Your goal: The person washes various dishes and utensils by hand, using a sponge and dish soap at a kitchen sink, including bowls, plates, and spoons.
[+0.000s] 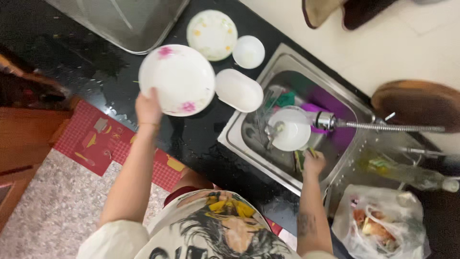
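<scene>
Glazed white plate with pink flowers point(177, 79), likely wet, slick and breakable, pinched at its near rim in my left hand point(148, 109) above the black counter point(196, 139); right hand point(314, 163) clutches a green-yellow sponge point(302, 157) in the sink point(239, 139).

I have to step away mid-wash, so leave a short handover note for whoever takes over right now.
Left hand grips the rim of a flowered white plate above the black counter.
Right hand holds a green sponge at the sink edge.
Done: three white dishes lie on the counter.
Left: a plate lies under the faucet.
</scene>
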